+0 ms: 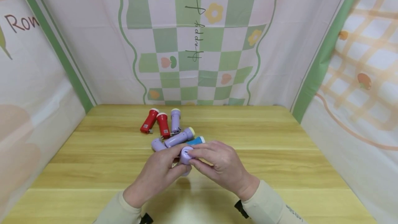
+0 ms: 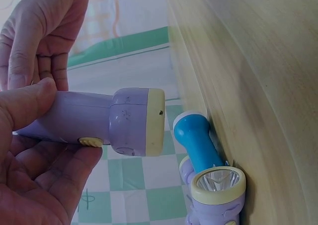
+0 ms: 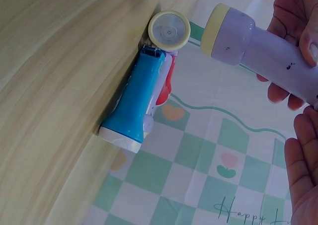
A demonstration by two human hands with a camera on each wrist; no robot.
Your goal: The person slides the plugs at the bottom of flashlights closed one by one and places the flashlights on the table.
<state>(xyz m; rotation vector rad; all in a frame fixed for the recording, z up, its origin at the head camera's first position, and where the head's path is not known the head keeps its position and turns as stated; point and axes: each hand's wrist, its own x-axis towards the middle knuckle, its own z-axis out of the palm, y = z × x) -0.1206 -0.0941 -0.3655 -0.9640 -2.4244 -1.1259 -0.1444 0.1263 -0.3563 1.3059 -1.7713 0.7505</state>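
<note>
Item under inspection: a purple flashlight (image 1: 185, 159), held above the table (image 1: 267, 148), about midway between its left and right edges and nearer the person than the other flashlights. Its cream rim (image 2: 156, 121) points down toward the tabletop and its tail, marked by a dark slot (image 1: 186, 152), faces up; this orientation presumably keeps the tail in the person's sight and within reach of the fingers.

The left hand (image 1: 157, 173) grips the barrel, thumb on one side and fingers on the other, near a pale yellow switch (image 2: 91, 141); it appears to steady the body. The right hand (image 1: 221, 167) comes in from the right, thumb and forefinger narrowly pinching the tail end. Its exact pressure cannot be told. Both wrists angle inward.

Remaining stock lies loosely grouped beyond the hands, left of the table's middle, likely set aside to leave working room. Toward the far edge: two red flashlights (image 1: 149, 121) and a second purple flashlight (image 1: 175, 120). Closer in: a third purple flashlight (image 1: 178, 139), a partly hidden fourth purple flashlight (image 1: 158, 145) and a blue flashlight (image 1: 195, 141).
</note>
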